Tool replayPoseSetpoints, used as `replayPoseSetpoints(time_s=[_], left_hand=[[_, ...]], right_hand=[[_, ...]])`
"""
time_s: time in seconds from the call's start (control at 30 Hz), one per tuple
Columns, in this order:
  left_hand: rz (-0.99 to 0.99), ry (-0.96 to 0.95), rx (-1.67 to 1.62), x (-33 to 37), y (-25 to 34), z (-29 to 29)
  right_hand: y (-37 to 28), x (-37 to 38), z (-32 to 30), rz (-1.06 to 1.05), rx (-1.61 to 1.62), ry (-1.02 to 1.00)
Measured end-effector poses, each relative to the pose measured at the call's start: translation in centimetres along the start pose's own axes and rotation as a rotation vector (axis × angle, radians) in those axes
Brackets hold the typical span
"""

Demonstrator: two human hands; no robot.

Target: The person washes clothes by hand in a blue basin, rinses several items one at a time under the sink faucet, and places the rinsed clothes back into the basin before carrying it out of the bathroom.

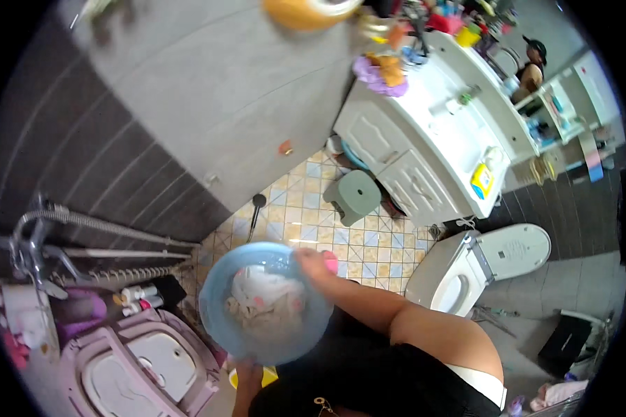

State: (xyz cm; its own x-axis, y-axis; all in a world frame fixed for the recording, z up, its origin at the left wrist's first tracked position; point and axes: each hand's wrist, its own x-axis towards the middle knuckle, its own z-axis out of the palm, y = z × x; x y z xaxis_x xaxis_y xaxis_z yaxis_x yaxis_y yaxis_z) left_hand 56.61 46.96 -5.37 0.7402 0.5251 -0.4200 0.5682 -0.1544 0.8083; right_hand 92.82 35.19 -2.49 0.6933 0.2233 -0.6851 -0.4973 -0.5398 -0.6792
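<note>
A round light-blue basin [215,278] is held up in front of my body, above the tiled floor. Inside it lies a bundle of wet-looking white and beige cloth [268,299]. My right hand [314,267] is closed over the basin's far right rim. At the near left rim, my left hand [249,372] grips the same basin; its fingers are mostly hidden beneath the edge.
A pink folding baby bath [139,361] stands at the left, below the shower tap [38,250]. A grey-green stool [352,197], a white sink cabinet [403,163] and a toilet [459,281] are to the right. A shower head [259,201] hangs low beyond the basin.
</note>
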Motion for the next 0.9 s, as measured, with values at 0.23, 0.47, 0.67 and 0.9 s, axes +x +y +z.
replayPoseSetpoints(time_s=[0.23, 0.47, 0.67, 0.9], left_hand=[[-0.368, -0.039, -0.949, 12.5, 22.9, 7.5], [-0.29, -0.252, -0.93, 22.4, 40.2, 19.0], [-0.189, -0.375, -0.787, 28.5, 51.4, 29.6], [-0.153, -0.436, -0.675, 33.1, 58.5, 38.8]], right_hand=[[-5.5, 4.5, -19.5, -0.238, 0.613, 0.176], [-11.8, 9.3, -39.3, -0.323, 0.636, 0.409], [-14.1, 11.6, -54.3, -0.136, 0.654, 0.538], [-11.1, 16.3, -63.6, -0.017, 0.603, 0.588]])
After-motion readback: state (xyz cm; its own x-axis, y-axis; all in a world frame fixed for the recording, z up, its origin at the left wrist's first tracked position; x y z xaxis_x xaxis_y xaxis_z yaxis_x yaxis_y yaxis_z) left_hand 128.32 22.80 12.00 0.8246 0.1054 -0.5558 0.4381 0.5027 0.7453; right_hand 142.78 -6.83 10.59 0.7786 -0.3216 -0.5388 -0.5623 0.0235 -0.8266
